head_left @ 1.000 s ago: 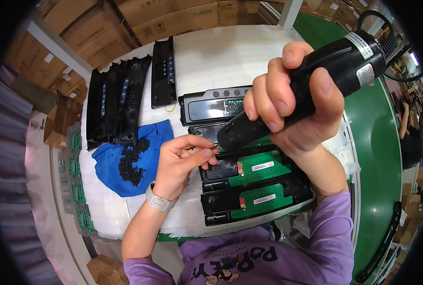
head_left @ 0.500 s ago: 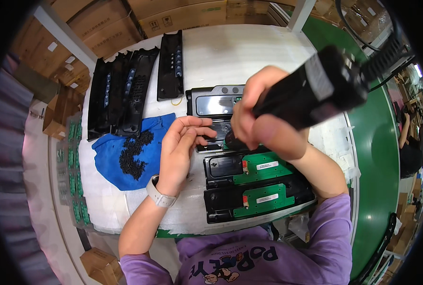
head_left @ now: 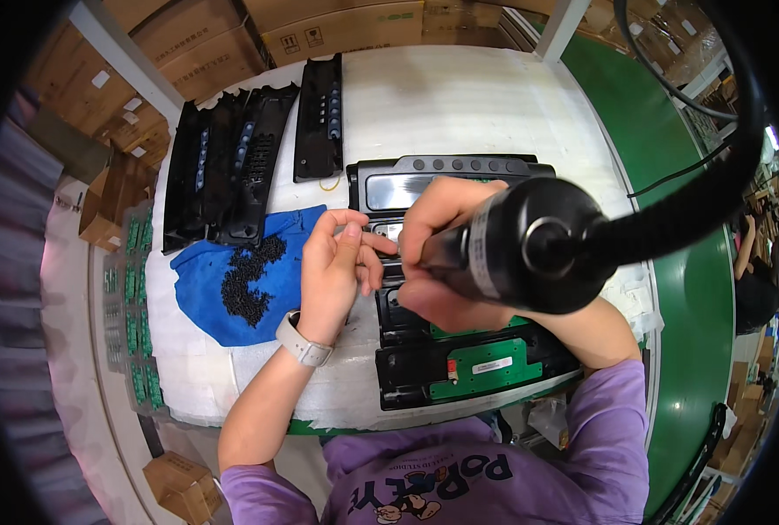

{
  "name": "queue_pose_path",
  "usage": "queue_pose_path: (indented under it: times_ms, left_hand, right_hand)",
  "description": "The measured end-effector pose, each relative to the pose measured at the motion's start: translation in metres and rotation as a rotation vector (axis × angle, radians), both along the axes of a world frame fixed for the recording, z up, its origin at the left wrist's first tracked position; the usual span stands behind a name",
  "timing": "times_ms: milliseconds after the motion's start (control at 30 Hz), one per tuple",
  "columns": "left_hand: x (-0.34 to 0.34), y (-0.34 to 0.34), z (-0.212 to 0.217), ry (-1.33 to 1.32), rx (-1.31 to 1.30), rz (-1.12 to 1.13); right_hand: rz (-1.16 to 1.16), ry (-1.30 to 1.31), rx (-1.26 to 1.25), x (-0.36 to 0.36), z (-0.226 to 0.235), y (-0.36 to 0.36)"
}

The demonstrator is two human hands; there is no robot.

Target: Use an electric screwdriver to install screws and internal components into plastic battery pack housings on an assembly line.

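My right hand is wrapped round a black electric screwdriver, its cable end towards me. The driver's tip is hidden behind the hand, over a black panel lying among other panels. Just left of it is my left hand, its thumb against the curled fingers and one finger stretched towards the panel and the driver. Whatever that pinch holds is too small to make out. Below lies a black housing panel with a green circuit board; behind the hands is a panel with a glossy window and a row of round buttons.
On the left a blue cloth bears a heap of small black screws. Several black housing shells lie behind it, with another shell beside them. A thick black cable arches in from the right. Cardboard boxes stand beyond the table.
My right hand has brought the screwdriver left and down, tipping it more upright with its rear end towards me. My left hand has shifted slightly, its fingers closer to the driver.
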State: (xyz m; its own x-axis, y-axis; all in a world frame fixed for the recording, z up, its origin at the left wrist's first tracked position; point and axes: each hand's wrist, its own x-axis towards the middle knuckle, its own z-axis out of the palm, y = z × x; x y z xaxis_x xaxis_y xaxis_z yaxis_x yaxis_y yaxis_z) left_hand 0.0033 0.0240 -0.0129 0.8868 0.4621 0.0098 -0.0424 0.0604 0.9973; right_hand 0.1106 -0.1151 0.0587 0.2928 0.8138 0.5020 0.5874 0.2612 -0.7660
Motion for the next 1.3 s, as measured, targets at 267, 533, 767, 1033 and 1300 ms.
queue_pose_path:
  times_ms: [267,533,767,1033,1300]
  left_hand:
    - [0.004,-0.007,0.005,0.055,-0.238,0.002]
    - [0.0,0.001,0.011,0.068,-0.413,-0.116]
    - [-0.005,0.002,0.012,0.037,-0.519,-0.325]
    - [-0.011,-0.008,0.014,0.046,-0.506,-0.358]
    - [-0.013,-0.016,0.015,0.043,-0.486,-0.258]
  right_hand:
    - [0.038,-0.087,0.207,0.001,-0.002,0.009]
    - [0.14,0.517,0.228,0.001,0.007,0.0]
    - [0.344,0.657,0.505,0.019,0.03,-0.018]
    - [0.344,0.671,0.596,0.017,0.027,-0.016]
    - [0.329,0.688,0.581,0.013,0.024,-0.015]
